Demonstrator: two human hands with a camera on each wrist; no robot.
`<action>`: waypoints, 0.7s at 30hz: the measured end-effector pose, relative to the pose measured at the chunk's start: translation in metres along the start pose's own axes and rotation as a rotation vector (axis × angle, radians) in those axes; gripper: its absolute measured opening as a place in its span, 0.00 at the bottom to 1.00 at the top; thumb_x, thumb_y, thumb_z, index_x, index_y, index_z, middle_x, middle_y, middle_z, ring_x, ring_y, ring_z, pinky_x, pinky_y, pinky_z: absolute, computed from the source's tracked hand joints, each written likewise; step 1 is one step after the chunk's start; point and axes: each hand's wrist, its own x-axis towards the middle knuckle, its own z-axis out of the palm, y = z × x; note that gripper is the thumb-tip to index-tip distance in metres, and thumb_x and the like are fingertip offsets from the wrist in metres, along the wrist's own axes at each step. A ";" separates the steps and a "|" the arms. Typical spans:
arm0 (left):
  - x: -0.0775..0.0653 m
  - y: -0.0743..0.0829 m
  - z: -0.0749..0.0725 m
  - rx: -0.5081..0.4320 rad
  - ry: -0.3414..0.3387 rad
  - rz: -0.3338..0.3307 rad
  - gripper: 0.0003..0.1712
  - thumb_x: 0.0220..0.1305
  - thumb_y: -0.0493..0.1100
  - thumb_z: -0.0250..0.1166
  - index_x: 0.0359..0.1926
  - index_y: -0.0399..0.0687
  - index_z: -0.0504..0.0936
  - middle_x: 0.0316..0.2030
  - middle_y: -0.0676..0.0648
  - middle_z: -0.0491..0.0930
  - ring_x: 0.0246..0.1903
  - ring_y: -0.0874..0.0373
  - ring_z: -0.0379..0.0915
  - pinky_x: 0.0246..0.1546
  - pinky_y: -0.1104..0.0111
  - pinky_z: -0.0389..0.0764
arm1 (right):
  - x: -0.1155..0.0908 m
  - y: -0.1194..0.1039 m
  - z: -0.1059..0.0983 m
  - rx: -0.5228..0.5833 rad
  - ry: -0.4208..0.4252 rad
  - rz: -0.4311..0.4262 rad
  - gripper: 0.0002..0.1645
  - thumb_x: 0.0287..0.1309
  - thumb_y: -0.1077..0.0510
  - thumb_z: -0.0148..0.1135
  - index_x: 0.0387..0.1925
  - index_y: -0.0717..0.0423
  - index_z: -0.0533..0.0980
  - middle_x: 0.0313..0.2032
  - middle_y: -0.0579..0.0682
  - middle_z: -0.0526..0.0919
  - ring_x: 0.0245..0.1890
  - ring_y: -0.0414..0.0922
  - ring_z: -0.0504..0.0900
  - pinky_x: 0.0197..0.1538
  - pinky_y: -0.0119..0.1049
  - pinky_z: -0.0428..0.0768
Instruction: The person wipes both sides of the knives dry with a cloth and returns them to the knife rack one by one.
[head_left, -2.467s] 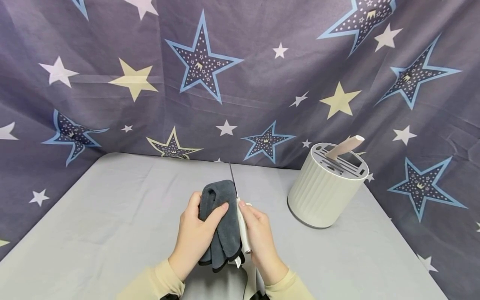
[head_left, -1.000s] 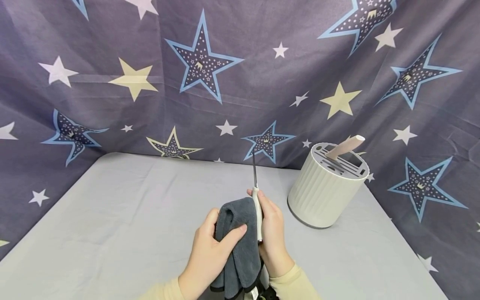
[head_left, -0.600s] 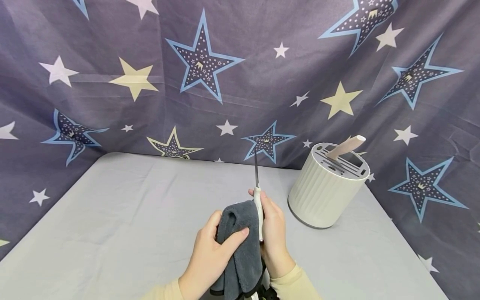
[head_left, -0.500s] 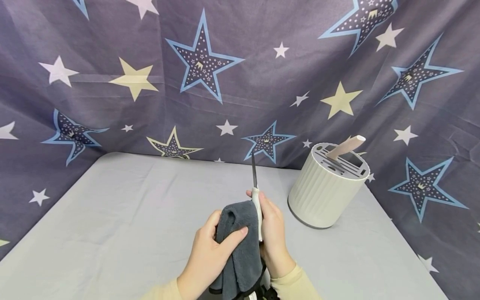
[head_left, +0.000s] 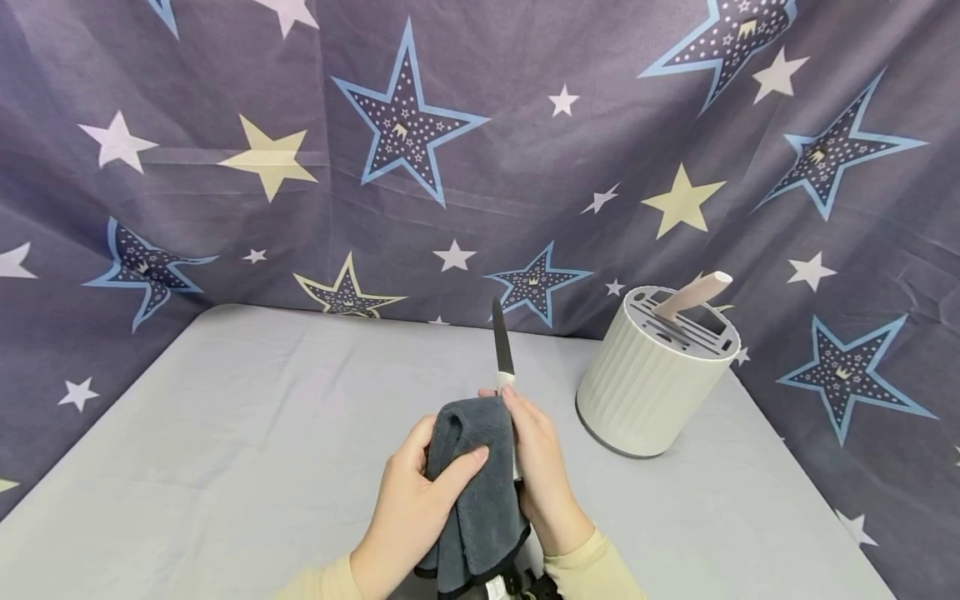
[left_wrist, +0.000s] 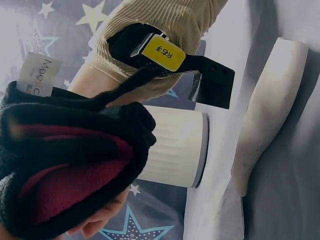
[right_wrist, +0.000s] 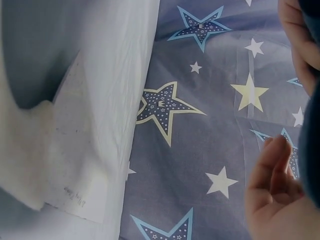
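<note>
In the head view my left hand [head_left: 420, 496] grips a folded dark grey cloth [head_left: 483, 500], thumb across its front. My right hand [head_left: 543, 467] holds a kitchen knife [head_left: 503, 342] upright, its dark blade pointing away from me and tilted left. The cloth lies against the knife's white handle, and cloth and fingers hide most of that handle. Seen from the left wrist, the cloth [left_wrist: 75, 165] shows red inner folds and a white label. A second knife [left_wrist: 270, 100] with a white handle lies on the table there. It appears blurred at the left of the right wrist view.
A ribbed cream knife block [head_left: 652, 383] stands at the right of the grey-covered table [head_left: 247, 433], with one pinkish handle [head_left: 693, 293] sticking out of its slotted top. A star-patterned curtain [head_left: 480, 225] hangs behind the table.
Both hands have moved right and a little toward me with cloth and knife. In the last half second the blade has turned to show its flat side, and the cloth covers more of the handle.
</note>
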 end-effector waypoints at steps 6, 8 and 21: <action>0.001 -0.001 -0.001 -0.026 0.015 0.007 0.18 0.64 0.44 0.69 0.52 0.45 0.78 0.38 0.43 0.86 0.31 0.58 0.85 0.32 0.66 0.86 | -0.002 0.000 -0.002 0.091 -0.007 0.033 0.25 0.73 0.41 0.49 0.39 0.55 0.83 0.33 0.43 0.85 0.35 0.39 0.82 0.43 0.34 0.81; 0.002 -0.002 -0.001 -0.028 0.027 0.010 0.17 0.64 0.43 0.68 0.51 0.44 0.77 0.38 0.43 0.86 0.32 0.58 0.85 0.32 0.67 0.86 | -0.002 -0.001 -0.003 0.116 -0.001 0.047 0.23 0.73 0.41 0.50 0.35 0.53 0.82 0.28 0.42 0.84 0.29 0.38 0.81 0.37 0.33 0.81; 0.012 -0.001 -0.007 -0.126 0.093 -0.015 0.17 0.67 0.42 0.65 0.52 0.39 0.74 0.37 0.38 0.86 0.30 0.55 0.86 0.30 0.62 0.87 | -0.008 -0.003 0.001 0.085 -0.079 0.100 0.28 0.73 0.39 0.48 0.47 0.58 0.80 0.29 0.42 0.84 0.27 0.37 0.81 0.36 0.35 0.82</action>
